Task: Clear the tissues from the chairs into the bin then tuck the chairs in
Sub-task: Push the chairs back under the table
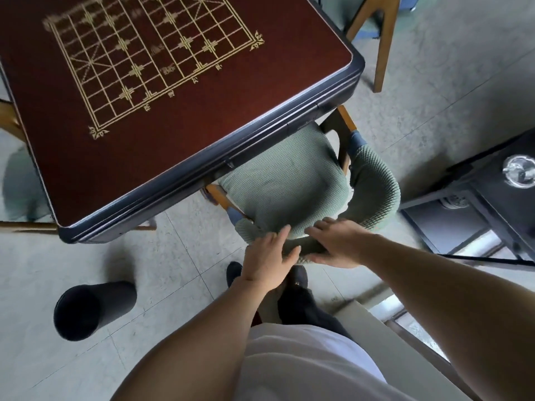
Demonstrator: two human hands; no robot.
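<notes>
A wooden chair with a pale green knitted cover (286, 180) stands partly under the near edge of the dark red table (179, 117). Its seat shows no tissue. My left hand (267, 259) and my right hand (337, 244) both rest on the top of the chair's curved backrest, fingers wrapped over the fabric. A black cylindrical bin (92, 309) stands on the floor to the lower left, apart from the chair.
The table top carries a gold Chinese chess grid. Another wooden chair (379, 39) stands at the far right corner. A black side stand with a glass ashtray (519, 170) is on the right. Pale tiled floor lies around my feet.
</notes>
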